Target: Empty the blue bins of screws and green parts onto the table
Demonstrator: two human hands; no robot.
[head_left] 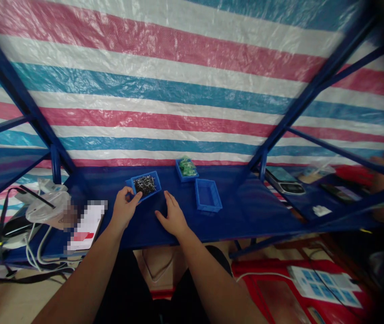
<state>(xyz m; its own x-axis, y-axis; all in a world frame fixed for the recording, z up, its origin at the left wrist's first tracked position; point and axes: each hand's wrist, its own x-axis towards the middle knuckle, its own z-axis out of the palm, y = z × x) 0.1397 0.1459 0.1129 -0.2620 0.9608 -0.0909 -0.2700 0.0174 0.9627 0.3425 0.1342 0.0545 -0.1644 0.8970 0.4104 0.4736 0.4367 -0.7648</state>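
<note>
From my remote seat: 2 hands, apart. My left hand (124,208), nearer, clamps the left end of a blue bin (151,195) of metal pins (144,184); its long axis runs rightward, toward my open right hand (172,217).

The tabletop (246,211) is deep blue; the trays (208,208) on it are brighter blue, one with green pieces (188,168). Behind the tabletop, sheeting (165,96) is striped pinkish red, white and blue, crossed by dark-blue bars (293,117).
</note>
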